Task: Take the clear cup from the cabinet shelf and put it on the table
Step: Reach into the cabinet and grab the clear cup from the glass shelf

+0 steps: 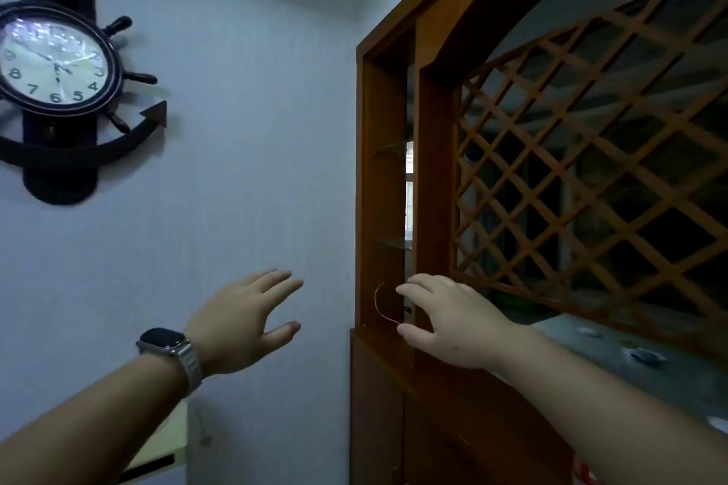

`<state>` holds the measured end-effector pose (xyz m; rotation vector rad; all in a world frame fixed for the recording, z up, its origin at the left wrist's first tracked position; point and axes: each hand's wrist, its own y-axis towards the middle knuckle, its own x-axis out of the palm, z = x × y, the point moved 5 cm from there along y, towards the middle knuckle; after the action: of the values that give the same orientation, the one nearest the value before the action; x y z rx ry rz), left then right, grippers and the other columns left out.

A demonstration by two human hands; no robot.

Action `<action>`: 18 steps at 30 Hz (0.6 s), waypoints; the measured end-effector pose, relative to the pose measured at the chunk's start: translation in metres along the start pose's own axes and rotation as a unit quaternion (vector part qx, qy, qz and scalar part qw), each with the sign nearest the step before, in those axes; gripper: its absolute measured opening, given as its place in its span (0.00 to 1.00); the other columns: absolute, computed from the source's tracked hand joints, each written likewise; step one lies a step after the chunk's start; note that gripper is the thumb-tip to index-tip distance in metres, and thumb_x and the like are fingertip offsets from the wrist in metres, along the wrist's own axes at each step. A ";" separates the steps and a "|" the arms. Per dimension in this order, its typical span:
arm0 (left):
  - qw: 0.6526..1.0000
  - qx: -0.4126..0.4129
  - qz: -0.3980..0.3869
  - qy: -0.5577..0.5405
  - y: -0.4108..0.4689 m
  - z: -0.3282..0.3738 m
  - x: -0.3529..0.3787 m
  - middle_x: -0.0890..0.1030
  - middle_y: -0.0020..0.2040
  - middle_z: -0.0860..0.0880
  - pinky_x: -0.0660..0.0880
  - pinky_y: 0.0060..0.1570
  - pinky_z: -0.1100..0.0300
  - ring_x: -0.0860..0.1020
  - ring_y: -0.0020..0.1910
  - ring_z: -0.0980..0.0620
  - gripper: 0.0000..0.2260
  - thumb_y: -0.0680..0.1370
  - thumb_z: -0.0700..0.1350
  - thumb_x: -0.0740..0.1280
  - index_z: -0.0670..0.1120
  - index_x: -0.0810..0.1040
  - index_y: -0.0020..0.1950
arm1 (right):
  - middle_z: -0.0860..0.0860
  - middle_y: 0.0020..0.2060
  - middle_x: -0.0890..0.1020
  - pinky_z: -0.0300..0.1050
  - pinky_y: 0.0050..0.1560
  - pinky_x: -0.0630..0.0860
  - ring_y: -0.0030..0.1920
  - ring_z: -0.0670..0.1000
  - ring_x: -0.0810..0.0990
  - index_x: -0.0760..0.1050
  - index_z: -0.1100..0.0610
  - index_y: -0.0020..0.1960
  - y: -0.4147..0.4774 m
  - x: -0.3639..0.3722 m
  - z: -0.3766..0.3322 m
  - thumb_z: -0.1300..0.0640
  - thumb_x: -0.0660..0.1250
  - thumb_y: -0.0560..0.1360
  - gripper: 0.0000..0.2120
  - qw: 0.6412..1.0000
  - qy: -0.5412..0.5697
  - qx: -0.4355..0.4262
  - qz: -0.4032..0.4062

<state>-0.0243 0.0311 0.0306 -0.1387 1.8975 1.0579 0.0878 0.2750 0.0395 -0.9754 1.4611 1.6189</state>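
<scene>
A brown wooden cabinet [386, 91] has a narrow open niche with glass shelves [392, 244]. Low in the niche a thin golden curved line [379, 303] shows, perhaps the edge of the clear cup; the cup body cannot be made out. My right hand [445, 321] is open, fingers spread, with its fingertips just to the right of that line at the niche's bottom. My left hand [244, 323], with a watch on the wrist, is open in front of the wall, left of the cabinet, and holds nothing.
A ship's-wheel wall clock [55, 63] hangs at the upper left. A wooden lattice panel [583, 154] fills the cabinet's right side, above a grey ledge [638, 366] with small objects. A pale piece of furniture [169, 441] sits low on the left.
</scene>
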 end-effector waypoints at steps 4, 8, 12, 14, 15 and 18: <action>1.000 0.009 0.006 -0.005 0.011 -0.033 0.027 0.75 0.69 0.48 0.71 0.62 0.51 0.72 0.68 0.46 0.29 0.74 0.65 0.56 0.51 0.70 0.70 | 0.44 0.74 0.63 0.49 0.69 0.64 0.73 0.48 0.62 0.59 0.45 0.76 0.035 0.023 -0.005 0.36 0.56 0.77 0.30 1.000 -0.012 0.017 -0.003; 1.000 0.022 0.018 -0.010 0.022 -0.081 0.056 0.76 0.68 0.48 0.72 0.62 0.51 0.74 0.67 0.46 0.29 0.74 0.65 0.56 0.51 0.72 0.69 | 0.44 0.75 0.63 0.49 0.68 0.65 0.73 0.49 0.62 0.58 0.44 0.76 0.087 0.050 -0.022 0.36 0.56 0.76 0.30 0.999 -0.019 0.036 -0.004; 0.999 0.025 0.021 -0.024 0.037 -0.141 0.080 0.76 0.68 0.47 0.71 0.63 0.49 0.73 0.67 0.45 0.29 0.74 0.65 0.57 0.50 0.72 0.68 | 0.44 0.75 0.63 0.50 0.69 0.66 0.74 0.50 0.62 0.58 0.44 0.76 0.139 0.072 -0.044 0.35 0.56 0.76 0.31 0.998 -0.027 0.047 -0.005; 0.999 0.020 0.027 -0.033 0.044 -0.168 0.091 0.76 0.68 0.47 0.71 0.64 0.49 0.73 0.67 0.45 0.29 0.73 0.65 0.58 0.50 0.72 0.69 | 0.44 0.75 0.63 0.50 0.69 0.67 0.74 0.50 0.62 0.58 0.44 0.76 0.161 0.080 -0.055 0.35 0.56 0.76 0.31 0.998 -0.027 0.053 -0.004; 0.999 0.017 0.030 -0.036 0.047 -0.180 0.096 0.76 0.68 0.47 0.71 0.63 0.48 0.73 0.67 0.45 0.29 0.73 0.65 0.58 0.50 0.72 0.69 | 0.44 0.75 0.63 0.50 0.69 0.67 0.73 0.50 0.63 0.59 0.44 0.76 0.171 0.084 -0.060 0.36 0.57 0.76 0.30 0.998 -0.026 0.055 -0.003; 0.998 0.010 0.033 -0.044 0.051 -0.208 0.111 0.77 0.67 0.46 0.72 0.62 0.48 0.74 0.65 0.44 0.29 0.72 0.64 0.59 0.49 0.73 0.68 | 0.44 0.75 0.64 0.51 0.69 0.67 0.73 0.50 0.63 0.59 0.44 0.76 0.197 0.099 -0.071 0.36 0.57 0.76 0.30 0.998 -0.027 0.061 -0.010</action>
<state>-0.2506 -0.0517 0.0178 -0.0178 1.8443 1.0720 -0.1280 0.1914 0.0328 -0.8698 1.4896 1.5116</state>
